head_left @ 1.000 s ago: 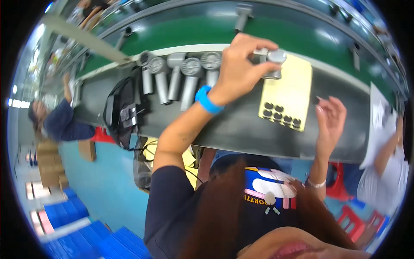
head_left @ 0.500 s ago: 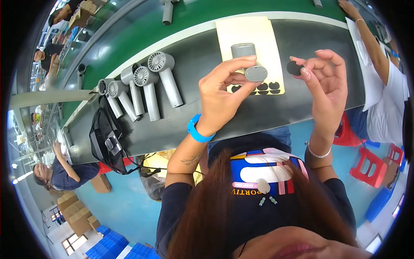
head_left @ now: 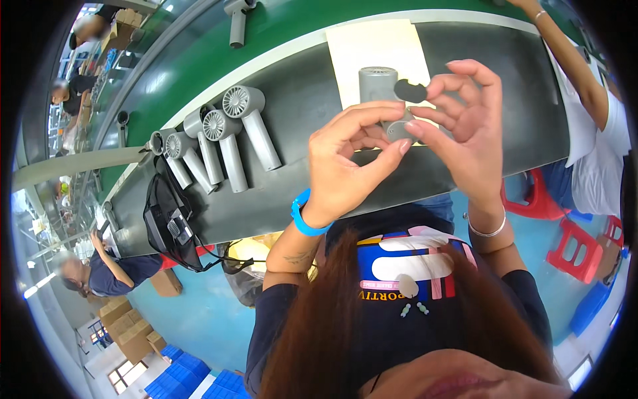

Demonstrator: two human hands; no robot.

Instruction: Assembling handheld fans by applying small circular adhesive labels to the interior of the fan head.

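My left hand (head_left: pixel 342 166) is closed around a grey handheld fan (head_left: pixel 377 85), its head pointing away from me and its handle end toward me. In my right hand (head_left: pixel 468 130), a black round sticker (head_left: pixel 410 90) with a notch in its edge is pinched at its right side by the fingers. The sticker hangs just beyond the handle end, which is partly hidden by my fingers and thumb. Beneath both hands lies a pale yellow sticker sheet (head_left: pixel 345 50) on the dark worktable.
Several grey handheld fans (head_left: pixel 229 149) lie in a row to the left, beside a black bag (head_left: pixel 166 213). Another fan (head_left: pixel 237 26) lies on the green conveyor belt (head_left: pixel 286 30) behind the table. A co-worker's arm (head_left: pixel 575 73) reaches in at the right, near red stools (head_left: pixel 575 251).
My right hand has moved left with the black sticker, from beside the sheet to the fan's handle end. My left hand still holds the fan, with its handle end now partly covered.
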